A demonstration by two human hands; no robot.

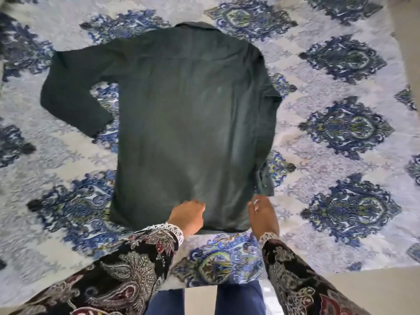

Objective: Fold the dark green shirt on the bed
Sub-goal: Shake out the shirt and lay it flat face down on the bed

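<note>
So the dark green shirt point(188, 123) lies back-up for folding; my left hand point(187, 215) pinches its hem, my right hand point(262, 214) rests loosely curled there, holding nothing.

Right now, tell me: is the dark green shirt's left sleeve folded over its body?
No, the dark green shirt's left sleeve lies spread out on the patterned bedspread.

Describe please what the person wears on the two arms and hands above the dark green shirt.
Both arms wear long sleeves of black fabric with a paisley and floral print in grey, white and dark red. Each sleeve ends in a white lace cuff at the wrist. The left hand and the right hand are bare, with no gloves; the picture is too blurred to tell about rings.
</note>
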